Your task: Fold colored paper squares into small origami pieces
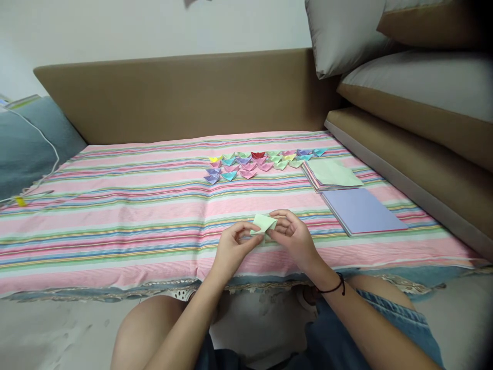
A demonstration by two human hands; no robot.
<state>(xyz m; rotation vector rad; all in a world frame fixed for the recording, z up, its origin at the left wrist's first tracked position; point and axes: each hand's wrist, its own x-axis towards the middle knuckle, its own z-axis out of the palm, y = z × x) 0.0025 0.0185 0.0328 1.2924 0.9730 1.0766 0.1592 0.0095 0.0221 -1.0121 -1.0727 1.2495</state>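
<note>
A small pale green folded paper (264,222) is held up between my two hands, over the front part of the striped cloth. My left hand (239,239) pinches its left side between thumb and fingers. On the right side, my right hand (289,232) grips the paper, thumb in front and fingers behind. Part of the paper's lower edge is hidden by my fingers. Farther back on the cloth stand several small folded paper boats in rows, among them a red boat (258,155), a yellow boat (216,160) and a pink boat (248,174).
To the right lie a stack of paper sheets with pale green on top (335,173) and a lilac stack (364,210). Brown and grey cushions (416,144) rise at the right. A white cable (42,134) runs down at the left. The striped cloth (115,205) covers the seat.
</note>
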